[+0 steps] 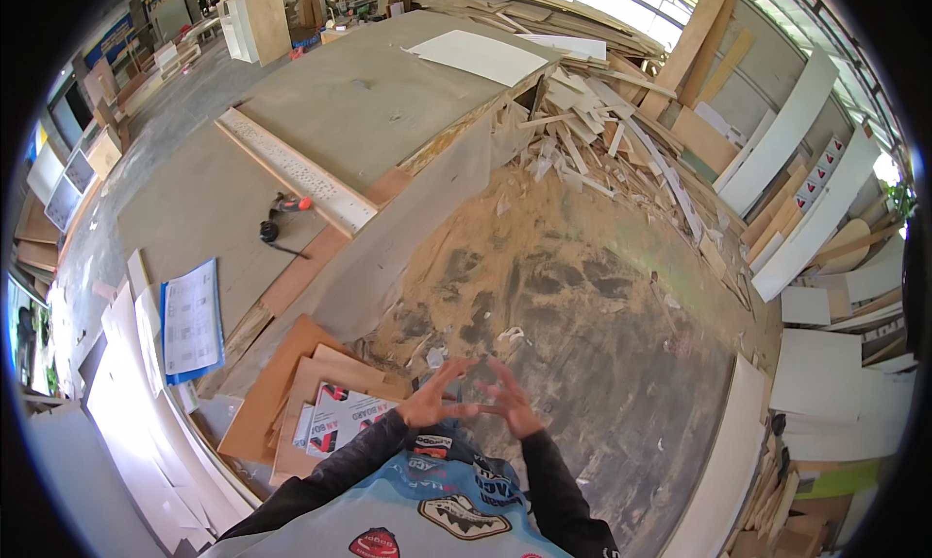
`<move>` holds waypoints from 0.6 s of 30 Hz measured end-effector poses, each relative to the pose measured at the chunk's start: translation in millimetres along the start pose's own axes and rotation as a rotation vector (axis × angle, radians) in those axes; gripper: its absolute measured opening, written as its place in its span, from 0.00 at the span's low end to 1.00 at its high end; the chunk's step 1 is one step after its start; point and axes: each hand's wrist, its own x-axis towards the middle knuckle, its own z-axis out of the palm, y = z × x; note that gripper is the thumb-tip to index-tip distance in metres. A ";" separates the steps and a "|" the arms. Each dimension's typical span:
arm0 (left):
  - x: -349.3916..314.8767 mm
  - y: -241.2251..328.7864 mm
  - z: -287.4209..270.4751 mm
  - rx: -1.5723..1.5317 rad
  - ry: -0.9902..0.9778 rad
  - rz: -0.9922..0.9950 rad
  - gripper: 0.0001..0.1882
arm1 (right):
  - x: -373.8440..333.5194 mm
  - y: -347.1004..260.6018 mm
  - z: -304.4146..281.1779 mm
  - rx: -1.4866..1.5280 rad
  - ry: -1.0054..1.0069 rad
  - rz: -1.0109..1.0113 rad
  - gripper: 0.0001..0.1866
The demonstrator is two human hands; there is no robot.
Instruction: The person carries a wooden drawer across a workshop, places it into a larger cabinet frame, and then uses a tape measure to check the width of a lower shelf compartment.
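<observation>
My left hand [434,399] is in front of my body with its fingers stretched out and apart. Opposite it, my right hand [510,403] also has spread fingers. The fingertips of the two hands come close together, and I cannot tell whether they touch. Neither hand holds anything. Left of my left hand leans a printed white board [349,419] with red and black marks, against several brown wooden panels [282,393]. Below both hands is a dusty dark floor [621,403].
A large worktable [330,101] stands ahead to the left. On it lie a long white speckled strip [291,165], a black-and-orange power tool [289,204] and a white sheet [481,57]. Papers on a blue clipboard [192,320] are nearer. Wood offcuts [582,121] pile up ahead; boards [820,208] lean at right.
</observation>
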 end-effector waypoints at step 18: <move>427.0 24.1 -135.2 0.447 0.123 0.119 0.17 | 399.4 -116.0 -149.2 -0.326 -0.009 -0.468 0.10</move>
